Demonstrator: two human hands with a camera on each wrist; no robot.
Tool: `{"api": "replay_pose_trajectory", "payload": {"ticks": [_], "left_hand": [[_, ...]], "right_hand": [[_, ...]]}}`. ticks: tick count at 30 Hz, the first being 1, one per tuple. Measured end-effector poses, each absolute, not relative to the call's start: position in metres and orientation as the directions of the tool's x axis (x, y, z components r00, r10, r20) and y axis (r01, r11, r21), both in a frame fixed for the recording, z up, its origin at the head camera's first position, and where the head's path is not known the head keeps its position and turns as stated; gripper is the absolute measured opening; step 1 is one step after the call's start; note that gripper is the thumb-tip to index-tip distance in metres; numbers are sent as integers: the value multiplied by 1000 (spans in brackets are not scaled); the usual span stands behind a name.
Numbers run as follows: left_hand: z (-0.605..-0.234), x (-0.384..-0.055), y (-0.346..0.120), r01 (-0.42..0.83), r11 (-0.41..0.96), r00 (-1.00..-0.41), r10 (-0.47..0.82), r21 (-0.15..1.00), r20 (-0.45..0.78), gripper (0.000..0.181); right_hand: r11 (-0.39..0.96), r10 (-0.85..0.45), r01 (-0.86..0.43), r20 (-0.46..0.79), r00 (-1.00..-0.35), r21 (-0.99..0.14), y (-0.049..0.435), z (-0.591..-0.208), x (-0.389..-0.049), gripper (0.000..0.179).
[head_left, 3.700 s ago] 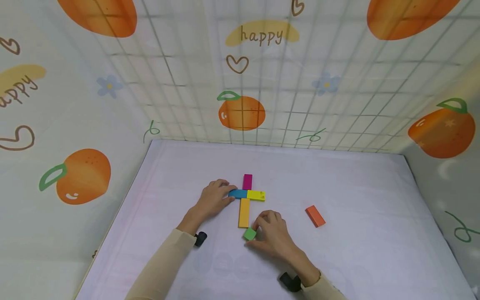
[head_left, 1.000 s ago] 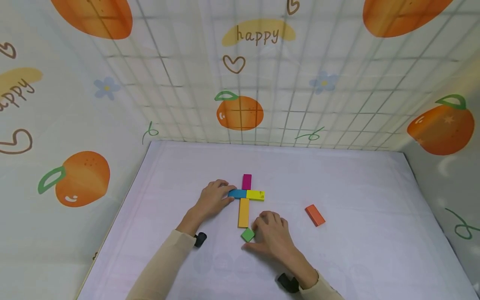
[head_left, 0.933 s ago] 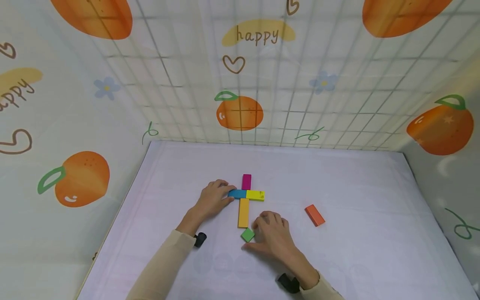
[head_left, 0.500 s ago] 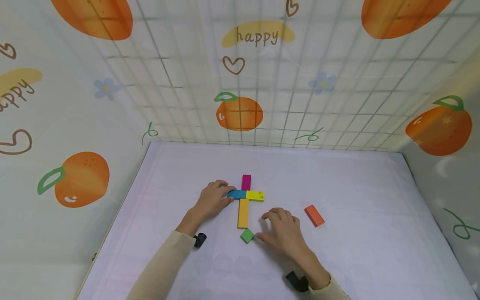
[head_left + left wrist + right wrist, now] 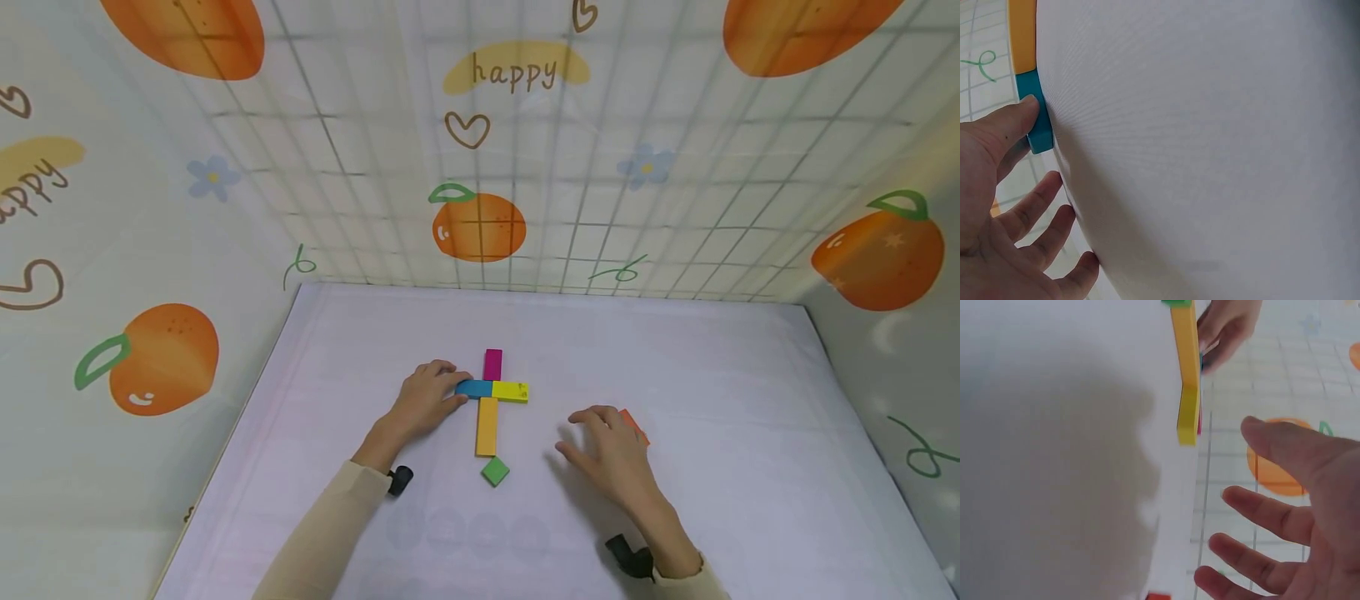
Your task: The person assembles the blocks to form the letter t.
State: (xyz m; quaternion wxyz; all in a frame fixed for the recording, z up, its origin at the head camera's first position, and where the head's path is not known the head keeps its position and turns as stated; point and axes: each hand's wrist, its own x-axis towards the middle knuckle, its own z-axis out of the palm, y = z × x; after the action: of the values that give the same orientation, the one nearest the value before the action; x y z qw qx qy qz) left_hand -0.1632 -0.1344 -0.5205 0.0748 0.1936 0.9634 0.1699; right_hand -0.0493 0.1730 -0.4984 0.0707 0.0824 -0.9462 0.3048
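My left hand (image 5: pixel 422 402) pinches the left end of a blue block (image 5: pixel 477 389) between thumb and forefinger. In the left wrist view the thumb lies on the teal-looking blue block (image 5: pixel 1041 135). A yellow block (image 5: pixel 511 392) sits end to end with the blue one, a magenta block (image 5: pixel 492 364) stands behind their joint, and a long amber block (image 5: pixel 487 427) runs toward me. A green block (image 5: pixel 495 472), turned cornerwise, lies at the amber block's near end. My right hand (image 5: pixel 617 460), fingers apart and holding nothing, hovers to the right and partly hides an orange-red block (image 5: pixel 636 426).
All the blocks lie on a white table (image 5: pixel 750 467). Printed cloth walls (image 5: pixel 360 208) with oranges and grid lines rise behind it and at both sides. Black wrist cameras (image 5: pixel 402 479) hang under both forearms.
My right hand has let go of the green block and moved right, over toward the orange-red block. The green block is turned cornerwise now. My left hand has stayed at the blue block.
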Motion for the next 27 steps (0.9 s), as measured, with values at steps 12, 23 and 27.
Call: {"api": "replay_pose_trajectory", "payload": {"ticks": [12,23,27], "left_hand": [[-520,-163,-135,355,870,-911,405,342,-83,41],[-520,-163,-136,370,862,-906,417,347,-69,41],[-521,-163,-137,365,860,-907,415,356,-72,41]], "right_hand": [[825,18,-127,250,-968,-551,217,-497,-56,32],[835,132,36,136,-982,-550,249,-498,-58,37],[835,122,67,65,-990,-547,252,-501,-59,41]]}}
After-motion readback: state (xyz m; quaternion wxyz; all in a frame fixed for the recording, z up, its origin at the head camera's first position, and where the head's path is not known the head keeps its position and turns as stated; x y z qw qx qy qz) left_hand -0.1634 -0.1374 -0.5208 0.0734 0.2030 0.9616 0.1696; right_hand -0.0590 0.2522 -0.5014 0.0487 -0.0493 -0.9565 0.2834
